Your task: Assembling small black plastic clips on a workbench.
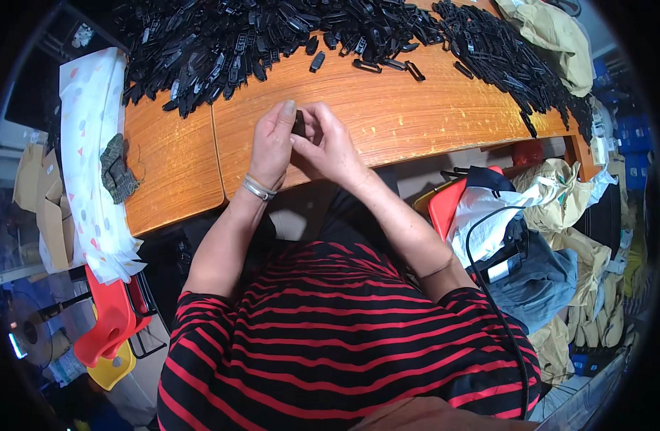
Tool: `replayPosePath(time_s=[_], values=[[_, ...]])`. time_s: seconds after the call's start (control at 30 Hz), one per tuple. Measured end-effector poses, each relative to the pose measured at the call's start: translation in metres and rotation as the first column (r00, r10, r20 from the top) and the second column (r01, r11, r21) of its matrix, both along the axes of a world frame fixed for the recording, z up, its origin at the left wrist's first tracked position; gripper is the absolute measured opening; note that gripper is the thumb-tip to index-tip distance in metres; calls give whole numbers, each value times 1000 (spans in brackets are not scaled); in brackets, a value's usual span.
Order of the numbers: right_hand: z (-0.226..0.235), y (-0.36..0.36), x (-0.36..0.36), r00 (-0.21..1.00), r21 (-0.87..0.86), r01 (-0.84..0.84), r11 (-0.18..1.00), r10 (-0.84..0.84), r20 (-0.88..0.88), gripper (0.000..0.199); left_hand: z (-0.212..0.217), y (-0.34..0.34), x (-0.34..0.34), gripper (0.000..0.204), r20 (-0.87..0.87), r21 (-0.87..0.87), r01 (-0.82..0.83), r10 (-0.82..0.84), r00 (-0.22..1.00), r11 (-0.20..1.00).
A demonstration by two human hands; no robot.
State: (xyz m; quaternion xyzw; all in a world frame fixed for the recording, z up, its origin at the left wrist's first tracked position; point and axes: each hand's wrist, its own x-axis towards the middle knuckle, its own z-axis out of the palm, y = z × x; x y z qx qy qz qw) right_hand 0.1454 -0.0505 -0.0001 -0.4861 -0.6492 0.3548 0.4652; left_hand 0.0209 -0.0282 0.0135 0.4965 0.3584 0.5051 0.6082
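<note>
Both my hands meet above the near edge of a wooden table (387,136). Between them is a small black plastic part (299,126), mostly covered by my fingers. My left hand (274,140) is closed on it, thumb pointing away from me. My right hand (325,144) grips its other side with curled fingers and thumb. A large heap of black plastic parts (222,50) lies along the far side of the table. At the far right is a second pile of slimmer black frame-like pieces (499,61).
A few loose black parts (317,62) lie before the heap. White dotted sheets (93,144) hang over the left table edge, beside a dark knitted glove-like cloth (118,172). Red chairs (107,323) stand left and right. Bags and clothing (538,280) crowd my right, near a black cable (481,280).
</note>
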Motion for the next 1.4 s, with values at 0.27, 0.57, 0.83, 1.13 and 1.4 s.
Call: replayPosePath(time_s=[0.27, 0.57, 0.83, 1.13, 1.4], values=[[18, 72, 83, 754, 349, 265, 899, -419, 505, 22, -9, 88, 2, 40, -396, 24, -101, 102, 912, 995], [19, 104, 101, 565, 277, 121, 953, -296, 771, 27, 12, 121, 40, 28, -881, 464, 198, 425, 208, 864], [33, 70, 90, 985, -65, 134, 989, -126, 115, 20, 10, 92, 25, 25, -819, 537, 203, 448, 359, 819], [9, 38, 47, 962, 148, 261, 954, -245, -122, 21, 20, 52, 3, 21, -120, -161, 219, -239, 964, 962], [4, 24, 31, 912, -12, 202, 979, -192, -363, 24, -1, 26, 11, 15, 36, -193, 100, -95, 995, 976]])
